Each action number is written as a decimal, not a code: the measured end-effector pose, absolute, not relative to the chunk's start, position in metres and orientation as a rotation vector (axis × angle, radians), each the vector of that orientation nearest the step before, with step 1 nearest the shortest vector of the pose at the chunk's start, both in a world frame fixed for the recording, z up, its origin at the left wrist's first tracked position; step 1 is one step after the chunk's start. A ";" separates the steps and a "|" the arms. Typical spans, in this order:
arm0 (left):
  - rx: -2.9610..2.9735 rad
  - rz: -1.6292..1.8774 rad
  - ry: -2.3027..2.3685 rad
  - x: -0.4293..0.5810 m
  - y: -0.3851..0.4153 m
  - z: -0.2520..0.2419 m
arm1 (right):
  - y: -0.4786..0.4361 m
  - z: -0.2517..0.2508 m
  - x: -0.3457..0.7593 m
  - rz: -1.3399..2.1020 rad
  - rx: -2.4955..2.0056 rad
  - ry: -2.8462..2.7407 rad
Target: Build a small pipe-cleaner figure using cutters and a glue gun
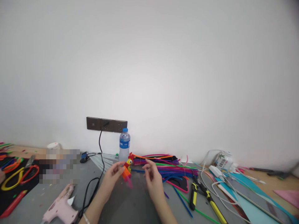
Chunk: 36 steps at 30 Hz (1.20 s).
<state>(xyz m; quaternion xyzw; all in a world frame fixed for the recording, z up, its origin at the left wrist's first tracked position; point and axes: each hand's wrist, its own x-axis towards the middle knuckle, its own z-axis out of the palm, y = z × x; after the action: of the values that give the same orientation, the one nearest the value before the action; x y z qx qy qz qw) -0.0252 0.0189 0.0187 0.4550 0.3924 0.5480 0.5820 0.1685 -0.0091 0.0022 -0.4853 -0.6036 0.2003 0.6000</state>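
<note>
My left hand [111,178] pinches a small pipe-cleaner figure [127,169], orange and yellow with a red top and a pink tail end, holding it up over the grey table [126,205]. My right hand [153,178] is close on the figure's right, fingers curled and apart, holding nothing that I can see. Just behind both hands lies a heap of coloured pipe cleaners [163,165].
A water bottle [124,144] stands below the wall sockets [106,124], from which a black cable runs. A pink glue gun [61,207] lies at front left, scissors [20,174] at far left. Yellow-handled pliers [203,197], white cables and coloured sheets lie right.
</note>
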 end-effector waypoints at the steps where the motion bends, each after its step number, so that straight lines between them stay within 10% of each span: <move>1: 0.906 1.265 0.825 -0.025 0.017 0.022 | -0.009 0.004 0.172 0.452 -1.122 -1.353; 36: 0.681 1.324 0.728 -0.010 0.010 0.016 | -0.019 0.008 0.155 0.639 -1.045 -1.580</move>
<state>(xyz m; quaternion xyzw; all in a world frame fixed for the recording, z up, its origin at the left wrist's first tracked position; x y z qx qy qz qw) -0.0098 0.0095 0.0157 0.3030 0.3237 0.5887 0.6758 0.1547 -0.0191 0.0085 -0.4399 -0.6648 0.2687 0.5407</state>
